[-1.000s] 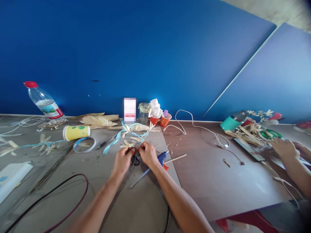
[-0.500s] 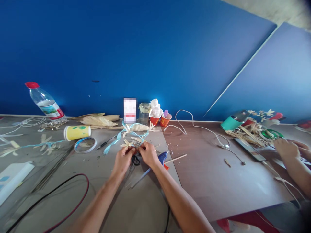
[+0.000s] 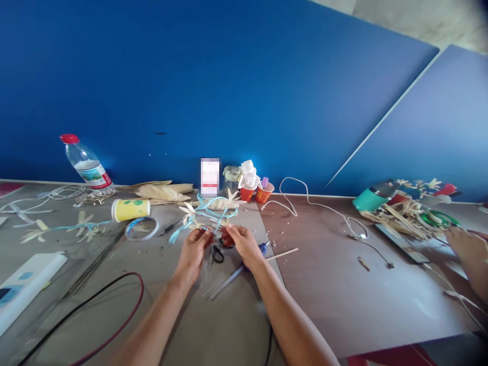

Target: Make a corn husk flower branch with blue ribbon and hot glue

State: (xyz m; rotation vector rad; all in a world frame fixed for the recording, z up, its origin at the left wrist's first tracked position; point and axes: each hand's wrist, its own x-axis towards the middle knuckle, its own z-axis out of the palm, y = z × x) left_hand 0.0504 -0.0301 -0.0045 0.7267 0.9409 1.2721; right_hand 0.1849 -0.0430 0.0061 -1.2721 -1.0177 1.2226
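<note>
Both of my hands are lifted a little above the grey table (image 3: 160,310), pinching a loop of light blue ribbon (image 3: 208,211) with pale straw flowers (image 3: 189,209) tied along it. My left hand (image 3: 193,252) grips the loop's lower left part. At the lower right part is my right hand (image 3: 243,244), fingers closed on it. The ribbon's free tail (image 3: 176,234) hangs down to the left. Black-handled scissors (image 3: 217,253) and a blue glue gun (image 3: 262,248) lie just under my hands.
A yellow cup (image 3: 130,209) lies on its side by a tape roll (image 3: 142,228). A water bottle (image 3: 87,165), jar (image 3: 231,176) and red cups (image 3: 256,191) stand at the blue wall. Thin wires (image 3: 91,264) and a dark cable (image 3: 95,305) lie left. Another person's hand (image 3: 467,244) works at the right.
My hands have raised the ribbon loop with its straw flowers off the table and drawn slightly apart. The view has shifted, so things sit further right. The other person's hand moved right.
</note>
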